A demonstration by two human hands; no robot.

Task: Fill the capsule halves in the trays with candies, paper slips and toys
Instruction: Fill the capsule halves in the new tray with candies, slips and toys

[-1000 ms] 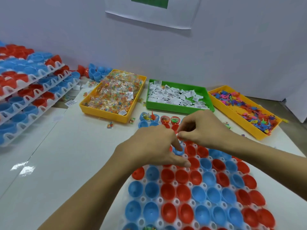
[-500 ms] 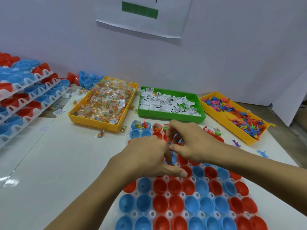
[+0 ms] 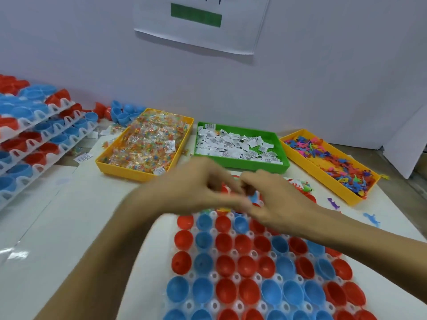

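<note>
A white tray (image 3: 154, 250) of red capsule halves (image 3: 182, 262) and blue capsule halves (image 3: 178, 289) lies in front of me; the near ones show nothing inside. My left hand (image 3: 191, 188) and my right hand (image 3: 277, 204) hover over the tray's far rows, fingertips meeting, both blurred by motion. Both hands have curled fingers. My right fingertips pinch together on something small that I cannot make out. A few far capsules hold toys (image 3: 300, 183). Behind stand a yellow tray of wrapped candies (image 3: 147, 144), a green tray of paper slips (image 3: 231, 144) and a yellow tray of small toys (image 3: 335, 162).
Stacked white racks of capsule halves (image 3: 34, 139) fill the left edge. Loose capsule halves (image 3: 122, 114) lie against the wall behind the candy tray. Two stray toys, purple (image 3: 333, 203) and blue (image 3: 372, 219), lie right of the capsule tray. A wall rises close behind the trays.
The view has tilted up, so the trays sit lower in frame. Both hands stayed together over the far rows; the left hand's fingers have lifted off the capsules.
</note>
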